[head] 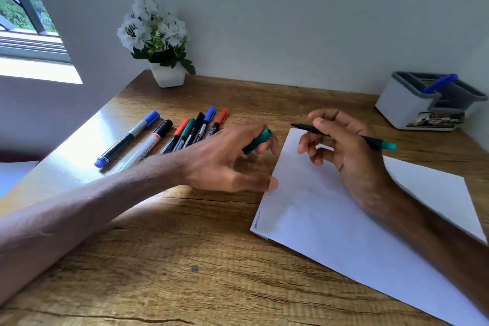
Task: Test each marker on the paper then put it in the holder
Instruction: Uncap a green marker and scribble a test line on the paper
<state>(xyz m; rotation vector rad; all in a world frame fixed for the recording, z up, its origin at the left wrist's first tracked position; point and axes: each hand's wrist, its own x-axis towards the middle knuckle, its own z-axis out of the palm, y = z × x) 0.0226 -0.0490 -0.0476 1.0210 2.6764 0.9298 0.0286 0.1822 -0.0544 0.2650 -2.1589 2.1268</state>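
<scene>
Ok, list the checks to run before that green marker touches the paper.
1. Cap off: ok, left hand holds the green plastic cap.
2. Grip: ok, right hand holds the slim black green-ended marker.
3. Tip down: not ok, marker lies nearly level.
4. Writing space: ok, white paper sheet bears only a small blue scribble.
5. Holder room: ok, white grey-rimmed plastic holder has one blue marker.

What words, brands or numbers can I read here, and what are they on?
No text is legible.
Barrels of the capped markers lying on the wooden desk: print too blurred.
Label on the grey-and-white plastic holder: too blurred.
White paper sheet: only a blue zigzag scribble, no word.
</scene>
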